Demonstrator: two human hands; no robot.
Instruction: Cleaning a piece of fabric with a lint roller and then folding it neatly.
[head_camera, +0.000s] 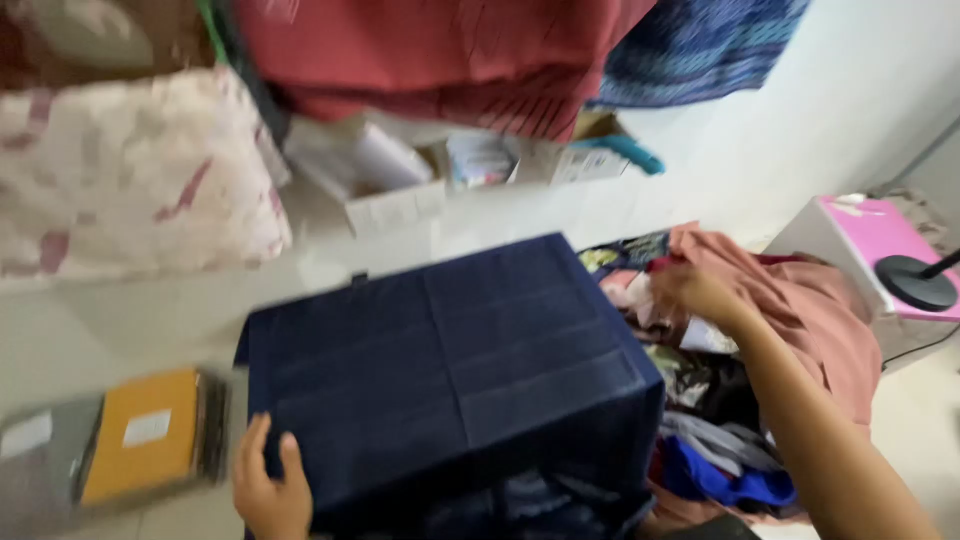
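Note:
A dark navy fabric box lid (440, 360) lies in front of me, creased into squares. My left hand (270, 490) rests on its near left corner, fingers spread flat on the cloth. My right hand (700, 290) reaches out to the right into a pile of mixed clothes (720, 420), its fingers closed on a bit of pale and pink cloth beside a salmon-pink garment (810, 300). The frame is blurred by motion, so the exact grip is unclear.
A yellow envelope (140, 445) on a grey packet lies at the left on the floor. A floral pillow (130, 170) sits at the upper left. Open cardboard boxes (390, 180) stand at the back under hanging red cloth (440, 50). A pink-topped box (870, 240) with a black stand base is at the right.

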